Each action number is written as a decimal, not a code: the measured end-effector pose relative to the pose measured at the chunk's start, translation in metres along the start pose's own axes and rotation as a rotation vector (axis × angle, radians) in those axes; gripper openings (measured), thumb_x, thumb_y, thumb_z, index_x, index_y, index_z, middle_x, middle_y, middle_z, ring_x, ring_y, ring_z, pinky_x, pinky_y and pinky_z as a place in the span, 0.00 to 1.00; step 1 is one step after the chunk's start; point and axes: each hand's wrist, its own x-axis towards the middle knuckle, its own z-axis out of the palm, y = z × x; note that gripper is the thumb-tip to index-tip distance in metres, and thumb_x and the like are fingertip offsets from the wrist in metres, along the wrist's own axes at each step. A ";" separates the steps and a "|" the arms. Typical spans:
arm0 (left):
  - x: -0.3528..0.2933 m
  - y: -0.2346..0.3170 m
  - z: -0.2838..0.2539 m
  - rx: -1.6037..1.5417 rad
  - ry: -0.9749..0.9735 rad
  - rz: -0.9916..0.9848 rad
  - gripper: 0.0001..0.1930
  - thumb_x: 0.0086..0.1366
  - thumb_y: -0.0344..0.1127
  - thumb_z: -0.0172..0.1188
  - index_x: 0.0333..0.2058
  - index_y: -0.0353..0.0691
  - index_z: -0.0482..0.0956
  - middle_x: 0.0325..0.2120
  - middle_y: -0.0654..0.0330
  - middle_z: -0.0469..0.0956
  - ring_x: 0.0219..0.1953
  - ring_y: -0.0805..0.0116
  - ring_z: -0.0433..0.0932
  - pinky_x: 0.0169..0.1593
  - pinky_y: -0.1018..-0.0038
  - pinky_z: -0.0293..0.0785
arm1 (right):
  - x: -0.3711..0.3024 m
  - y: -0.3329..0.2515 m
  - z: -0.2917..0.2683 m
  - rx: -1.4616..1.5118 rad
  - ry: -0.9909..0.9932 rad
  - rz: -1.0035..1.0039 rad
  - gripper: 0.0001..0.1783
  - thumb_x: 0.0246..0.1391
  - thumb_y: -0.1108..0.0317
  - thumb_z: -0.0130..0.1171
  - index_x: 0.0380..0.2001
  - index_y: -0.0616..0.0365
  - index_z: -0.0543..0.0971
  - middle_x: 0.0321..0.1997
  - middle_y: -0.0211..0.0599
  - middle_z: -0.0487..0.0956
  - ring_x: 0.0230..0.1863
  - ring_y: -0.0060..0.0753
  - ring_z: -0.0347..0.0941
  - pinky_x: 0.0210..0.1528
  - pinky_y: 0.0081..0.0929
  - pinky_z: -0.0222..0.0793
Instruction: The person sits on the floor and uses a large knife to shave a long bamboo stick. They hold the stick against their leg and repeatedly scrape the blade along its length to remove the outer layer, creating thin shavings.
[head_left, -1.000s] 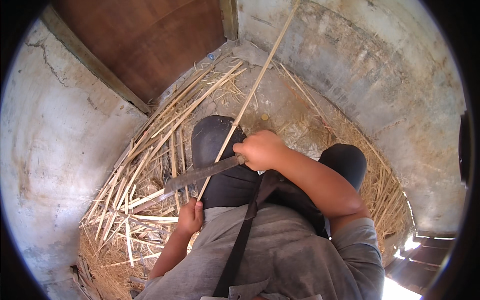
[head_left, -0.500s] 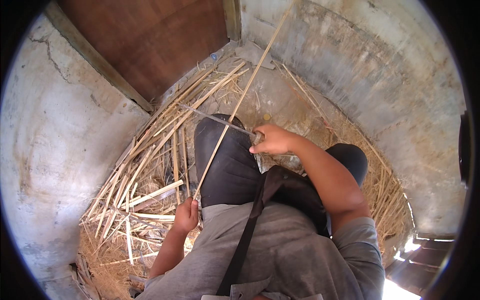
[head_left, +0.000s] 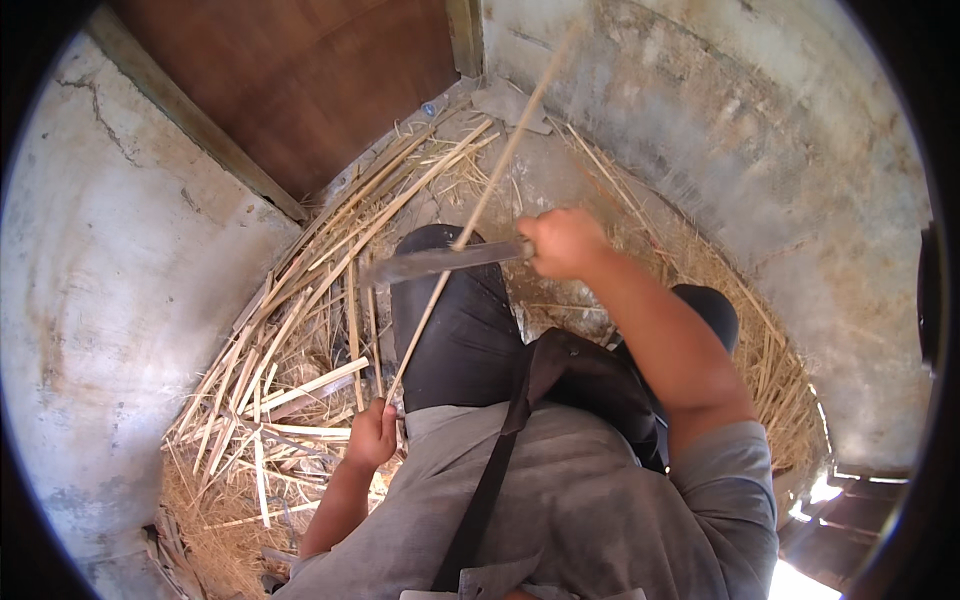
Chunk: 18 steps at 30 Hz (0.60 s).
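Observation:
My left hand [head_left: 374,434] is closed round the lower end of a long thin bamboo strip [head_left: 424,317]. The strip slants up and away to the right, across my dark-trousered knee [head_left: 450,350], toward the far wall. In my right hand [head_left: 566,243] is the handle of a long-bladed knife [head_left: 440,262], fingers wrapped round it. Its grey blade points left over the knee and crosses the strip, smeared by motion. Whether the blade touches the strip I cannot tell.
Split bamboo strips [head_left: 300,300] lie heaped on the floor to my left, with fine shavings [head_left: 215,540] nearer me. More strips and shavings [head_left: 775,400] line the right wall [head_left: 790,190]. A brown door [head_left: 300,80] stands at the far left. A dark bag [head_left: 590,385] rests on my lap.
My right hand has risen slightly and moved right, turning the knife so its flat shows and its tip sits lower. The left hand stays put; the strip's far end is now blurred.

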 end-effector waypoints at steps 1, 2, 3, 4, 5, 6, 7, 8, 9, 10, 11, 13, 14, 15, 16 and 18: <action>0.000 0.001 0.003 -0.024 0.018 -0.002 0.23 0.79 0.48 0.46 0.30 0.34 0.70 0.18 0.46 0.74 0.22 0.47 0.76 0.29 0.58 0.71 | 0.001 -0.006 -0.003 -0.008 0.008 0.012 0.17 0.46 0.64 0.63 0.42 0.49 0.82 0.37 0.45 0.85 0.41 0.52 0.83 0.44 0.50 0.79; -0.001 0.004 0.006 -0.047 0.036 -0.004 0.23 0.79 0.48 0.46 0.30 0.34 0.70 0.18 0.46 0.74 0.22 0.48 0.77 0.29 0.59 0.71 | 0.006 -0.009 -0.009 -0.008 -0.019 0.030 0.20 0.46 0.63 0.64 0.45 0.50 0.82 0.39 0.47 0.85 0.44 0.52 0.83 0.46 0.49 0.79; -0.004 0.006 0.007 -0.066 0.040 -0.008 0.23 0.79 0.48 0.46 0.30 0.34 0.70 0.18 0.46 0.74 0.22 0.48 0.77 0.29 0.59 0.71 | 0.006 -0.006 -0.004 0.087 -0.018 0.000 0.20 0.46 0.62 0.64 0.46 0.50 0.82 0.40 0.47 0.85 0.44 0.52 0.83 0.47 0.49 0.79; -0.006 0.005 0.011 -0.089 0.029 -0.004 0.23 0.79 0.48 0.46 0.31 0.34 0.71 0.18 0.46 0.74 0.22 0.48 0.76 0.29 0.59 0.70 | 0.006 -0.004 0.002 0.183 -0.016 -0.030 0.21 0.46 0.62 0.65 0.47 0.50 0.82 0.41 0.47 0.85 0.45 0.53 0.82 0.47 0.48 0.78; -0.007 0.005 0.009 -0.090 0.028 -0.012 0.23 0.79 0.49 0.46 0.31 0.34 0.70 0.18 0.47 0.74 0.22 0.49 0.76 0.30 0.59 0.70 | 0.006 -0.002 0.007 0.278 -0.015 -0.059 0.22 0.46 0.61 0.65 0.48 0.50 0.82 0.41 0.48 0.85 0.45 0.54 0.82 0.48 0.48 0.78; -0.007 0.006 0.007 -0.091 0.026 -0.020 0.23 0.79 0.49 0.46 0.31 0.34 0.70 0.18 0.47 0.74 0.22 0.49 0.76 0.30 0.60 0.70 | 0.003 -0.003 0.012 0.299 -0.033 -0.048 0.23 0.46 0.61 0.65 0.49 0.50 0.82 0.41 0.48 0.85 0.46 0.55 0.82 0.48 0.48 0.78; -0.004 0.008 0.007 -0.097 0.037 -0.025 0.23 0.79 0.49 0.46 0.31 0.34 0.70 0.19 0.47 0.74 0.23 0.50 0.75 0.30 0.60 0.70 | -0.001 -0.007 0.010 0.310 -0.047 -0.046 0.23 0.46 0.61 0.65 0.49 0.50 0.82 0.41 0.48 0.85 0.46 0.56 0.81 0.48 0.48 0.78; -0.005 0.007 0.007 -0.093 0.049 -0.008 0.24 0.79 0.49 0.46 0.31 0.34 0.70 0.19 0.47 0.74 0.22 0.50 0.75 0.30 0.60 0.70 | -0.002 -0.010 0.007 0.321 -0.062 -0.044 0.24 0.46 0.61 0.65 0.50 0.50 0.82 0.42 0.49 0.85 0.46 0.57 0.81 0.48 0.47 0.78; -0.004 0.007 0.007 -0.115 0.039 -0.003 0.24 0.79 0.49 0.45 0.31 0.34 0.70 0.19 0.46 0.73 0.23 0.50 0.75 0.30 0.60 0.70 | -0.003 -0.012 0.006 0.321 -0.056 -0.041 0.23 0.46 0.61 0.65 0.49 0.50 0.83 0.41 0.48 0.85 0.46 0.56 0.81 0.48 0.48 0.77; -0.004 0.008 0.008 -0.136 0.029 0.003 0.23 0.79 0.49 0.45 0.31 0.34 0.70 0.19 0.46 0.73 0.23 0.49 0.75 0.30 0.60 0.70 | -0.004 -0.013 0.005 0.321 -0.050 -0.037 0.23 0.46 0.61 0.65 0.48 0.50 0.83 0.40 0.47 0.85 0.46 0.56 0.81 0.48 0.48 0.77; -0.003 0.008 0.008 -0.157 0.018 0.010 0.23 0.79 0.49 0.45 0.31 0.34 0.70 0.19 0.45 0.73 0.23 0.49 0.75 0.30 0.60 0.70 | -0.005 -0.015 0.004 0.321 -0.043 -0.034 0.22 0.46 0.61 0.65 0.48 0.50 0.83 0.40 0.47 0.85 0.46 0.55 0.81 0.47 0.48 0.77; 0.000 0.014 0.008 -0.160 -0.006 -0.012 0.23 0.79 0.49 0.45 0.31 0.34 0.70 0.19 0.44 0.73 0.23 0.47 0.74 0.30 0.59 0.70 | -0.008 -0.037 -0.014 0.181 -0.150 -0.076 0.20 0.47 0.62 0.64 0.46 0.50 0.83 0.39 0.46 0.85 0.45 0.54 0.82 0.46 0.49 0.77; 0.002 0.017 0.008 -0.162 -0.016 -0.022 0.23 0.79 0.49 0.45 0.31 0.34 0.70 0.19 0.44 0.73 0.23 0.46 0.74 0.30 0.59 0.69 | -0.008 -0.046 -0.019 0.109 -0.201 -0.099 0.18 0.47 0.62 0.63 0.45 0.49 0.83 0.38 0.45 0.85 0.45 0.53 0.82 0.46 0.50 0.78; 0.003 0.020 0.009 -0.153 -0.016 -0.001 0.23 0.79 0.49 0.45 0.31 0.34 0.70 0.20 0.43 0.73 0.23 0.44 0.74 0.30 0.58 0.69 | -0.008 -0.051 -0.018 0.063 -0.193 -0.141 0.17 0.48 0.62 0.63 0.44 0.49 0.83 0.38 0.45 0.85 0.45 0.53 0.82 0.46 0.50 0.78; 0.005 0.023 0.009 -0.144 -0.016 0.020 0.23 0.79 0.49 0.45 0.31 0.34 0.70 0.20 0.42 0.73 0.23 0.43 0.74 0.30 0.58 0.69 | -0.009 -0.055 -0.017 0.017 -0.186 -0.184 0.16 0.48 0.63 0.62 0.43 0.49 0.83 0.38 0.44 0.85 0.44 0.52 0.83 0.45 0.50 0.78; 0.004 0.024 0.007 -0.129 -0.023 0.020 0.23 0.79 0.48 0.45 0.31 0.33 0.70 0.20 0.42 0.73 0.24 0.41 0.74 0.30 0.58 0.69 | -0.006 -0.048 -0.016 -0.017 -0.133 -0.150 0.15 0.49 0.63 0.62 0.42 0.49 0.83 0.38 0.44 0.85 0.44 0.52 0.83 0.45 0.50 0.79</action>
